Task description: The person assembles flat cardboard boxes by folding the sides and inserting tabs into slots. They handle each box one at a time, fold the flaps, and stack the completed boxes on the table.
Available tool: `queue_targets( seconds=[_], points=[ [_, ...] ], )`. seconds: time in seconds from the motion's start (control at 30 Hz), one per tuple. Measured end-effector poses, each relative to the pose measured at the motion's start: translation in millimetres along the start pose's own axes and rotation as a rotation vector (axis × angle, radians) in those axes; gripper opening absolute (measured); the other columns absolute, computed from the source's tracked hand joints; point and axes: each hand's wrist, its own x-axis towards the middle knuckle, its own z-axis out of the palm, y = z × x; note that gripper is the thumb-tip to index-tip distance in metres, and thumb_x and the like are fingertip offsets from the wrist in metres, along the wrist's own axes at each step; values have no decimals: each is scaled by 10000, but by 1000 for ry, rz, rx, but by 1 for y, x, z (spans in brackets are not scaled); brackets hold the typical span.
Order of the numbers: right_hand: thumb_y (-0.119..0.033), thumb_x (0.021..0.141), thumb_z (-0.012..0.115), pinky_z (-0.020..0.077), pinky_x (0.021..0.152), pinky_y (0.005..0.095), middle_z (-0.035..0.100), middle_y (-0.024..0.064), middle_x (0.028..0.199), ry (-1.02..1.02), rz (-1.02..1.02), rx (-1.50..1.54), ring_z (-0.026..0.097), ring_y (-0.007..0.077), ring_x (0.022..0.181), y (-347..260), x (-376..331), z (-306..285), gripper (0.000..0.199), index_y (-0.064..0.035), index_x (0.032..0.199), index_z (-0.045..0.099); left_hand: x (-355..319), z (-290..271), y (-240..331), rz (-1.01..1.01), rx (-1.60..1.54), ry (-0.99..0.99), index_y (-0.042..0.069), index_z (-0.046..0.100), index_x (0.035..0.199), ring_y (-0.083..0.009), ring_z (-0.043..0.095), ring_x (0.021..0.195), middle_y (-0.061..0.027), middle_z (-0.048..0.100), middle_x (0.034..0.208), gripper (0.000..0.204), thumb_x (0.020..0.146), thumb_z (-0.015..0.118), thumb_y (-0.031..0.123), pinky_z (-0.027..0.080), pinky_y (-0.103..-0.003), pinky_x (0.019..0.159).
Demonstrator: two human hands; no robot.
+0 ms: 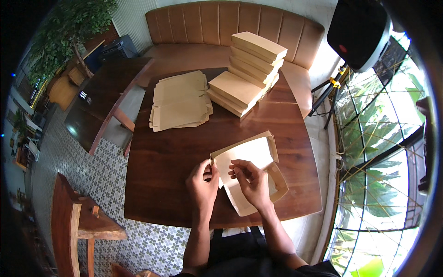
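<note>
Open cardboard box [249, 154] is resting near right on the table [161, 184], the left hand [203, 181] pinching its left corner, apparently for steadiness, the right hand [252, 183] hovering half-curled above, its grip unclear, while flat blanks [177, 104], far left, and stacked boxes [237, 87], far right, are lying seemingly sorted by form.

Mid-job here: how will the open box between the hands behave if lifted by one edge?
The open box is probably light for its size, since its cardboard walls look thin. It may flop at the crease, as its two halves lie spread apart. Its corner, where the left hand seems to pinch, might bend, being narrow and thin.
</note>
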Motion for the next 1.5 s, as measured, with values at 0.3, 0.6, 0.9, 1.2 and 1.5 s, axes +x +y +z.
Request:
queue_targets(
  seconds=[0.3, 0.6, 0.9, 1.2, 1.5],
  points=[
    [-74, 833, 841, 517, 1012, 454, 726, 101, 1237, 164, -573, -749, 652, 296, 1206, -44, 25, -39, 358, -105, 1181, 763, 23, -20, 3, 391, 93, -130, -25, 709, 1112, -288, 695, 732, -158, 725, 944, 262, 856, 764, -21, 571, -389, 654],
    [-83, 935, 717, 587, 952, 449, 710, 159, 1298, -334, -409, -656, 691, 410, 1132, -49, 57, -63, 417, -79, 1350, 674, 52, -2, 33, 543, 162, -415, 17, 707, 1176, -355, 719, 969, -150, 726, 1055, 270, 908, 734, 35, 590, -430, 828],
    [-107, 996, 655, 610, 870, 445, 727, 245, 1163, -222, -167, -519, 730, 438, 1020, -22, 17, -72, 297, -3, 1272, 689, -3, 39, 3, 444, 125, -355, 20, 681, 1272, -381, 733, 934, -174, 733, 1068, 295, 979, 679, 52, 604, -458, 795],
    [-140, 988, 659, 603, 832, 481, 713, 223, 1115, -367, -329, -680, 714, 432, 984, -13, 21, -94, 278, -4, 1230, 669, -8, 43, -4, 542, 102, -443, -18, 676, 1260, -373, 711, 971, -186, 722, 1042, 290, 977, 666, 40, 599, -458, 825],
    [-133, 972, 658, 584, 790, 511, 694, 197, 1046, -437, -312, -731, 705, 431, 950, -8, 29, -97, 230, -42, 1183, 640, -11, 44, -2, 544, 110, -418, -35, 702, 1215, -363, 742, 941, -199, 747, 1033, 288, 929, 719, -6, 611, -430, 796]
  ],
)
